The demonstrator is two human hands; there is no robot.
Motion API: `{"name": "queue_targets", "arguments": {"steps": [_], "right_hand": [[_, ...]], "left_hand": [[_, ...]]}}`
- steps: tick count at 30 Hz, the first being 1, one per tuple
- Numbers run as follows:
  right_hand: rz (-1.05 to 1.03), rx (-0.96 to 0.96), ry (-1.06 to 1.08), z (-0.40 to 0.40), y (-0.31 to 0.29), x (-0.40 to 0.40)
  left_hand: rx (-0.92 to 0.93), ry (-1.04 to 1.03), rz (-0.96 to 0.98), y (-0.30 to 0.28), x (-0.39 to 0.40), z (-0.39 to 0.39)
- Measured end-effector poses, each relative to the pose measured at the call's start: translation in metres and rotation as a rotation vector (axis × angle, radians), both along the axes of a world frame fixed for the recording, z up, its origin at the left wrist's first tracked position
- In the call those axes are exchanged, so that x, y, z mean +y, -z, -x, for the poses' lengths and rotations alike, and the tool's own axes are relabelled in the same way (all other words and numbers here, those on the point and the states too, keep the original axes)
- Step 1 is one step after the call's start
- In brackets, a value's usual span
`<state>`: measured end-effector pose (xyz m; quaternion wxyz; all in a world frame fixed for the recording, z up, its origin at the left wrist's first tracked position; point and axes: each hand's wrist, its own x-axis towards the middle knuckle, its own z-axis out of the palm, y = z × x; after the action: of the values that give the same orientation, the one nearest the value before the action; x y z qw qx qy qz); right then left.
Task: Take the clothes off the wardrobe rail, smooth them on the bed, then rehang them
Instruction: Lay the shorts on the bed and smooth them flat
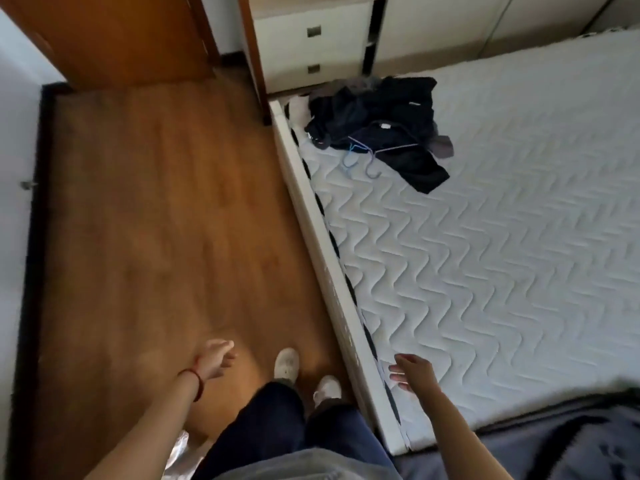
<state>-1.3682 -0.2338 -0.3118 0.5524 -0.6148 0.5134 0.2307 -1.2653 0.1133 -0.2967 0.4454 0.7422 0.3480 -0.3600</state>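
Clothes: dark heap (377, 119) on the bed, at its far corner nearest the drawers; crumpled, not smoothed; a grey piece shows at the right edge of the heap.
Hangers: thin wire hangers (367, 157) lie on and just beside the heap, hooks pointing toward the bed's near edge; at least two, exact count unclear.
Bed: bare quilted white mattress (502, 237) with a wavy stitch; white frame rail along its left side.
Left hand (216, 358): out over the floor, palm down, fingers loosely spread, holding nothing; red band at the wrist.
Right hand (408, 372): above the mattress's near edge, fingers relaxed and apart, holding nothing; well apart from the clothes.
Person: standing beside the bed in dark trousers and white shoes (286, 363).
Floor: wood boards (156, 220), dark skirting at left.
Drawers: white unit (311, 46) with square handles, beyond the bed's corner.
Door: brown wood panel (114, 32) at upper left.
Blanket: grey fabric (554, 445) across the bed's near end.
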Motion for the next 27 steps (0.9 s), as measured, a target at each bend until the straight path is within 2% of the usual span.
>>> {"name": "queue_targets", "arguments": {"steps": [8,13,16,21,27], "right_hand": [[-0.028,0.005,-0.253,-0.123,0.004,0.032],[-0.014,0.003,-0.297,-0.207,0.008,0.050],[-0.021,0.024,-0.241,-0.261,0.008,0.060],[-0.020,-0.007,-0.137,-0.343,-0.006,0.079],[-0.039,0.025,-0.025,-0.415,0.001,0.081]], "left_hand": [[0.058,-0.341,-0.017,0.007,0.049,0.000],[0.094,-0.394,0.007,0.017,0.067,-0.052],[0.088,-0.364,0.019,0.019,0.081,-0.110],[0.051,-0.174,0.026,0.014,0.104,-0.246],[-0.041,-0.060,0.050,0.005,0.088,-0.411]]}}
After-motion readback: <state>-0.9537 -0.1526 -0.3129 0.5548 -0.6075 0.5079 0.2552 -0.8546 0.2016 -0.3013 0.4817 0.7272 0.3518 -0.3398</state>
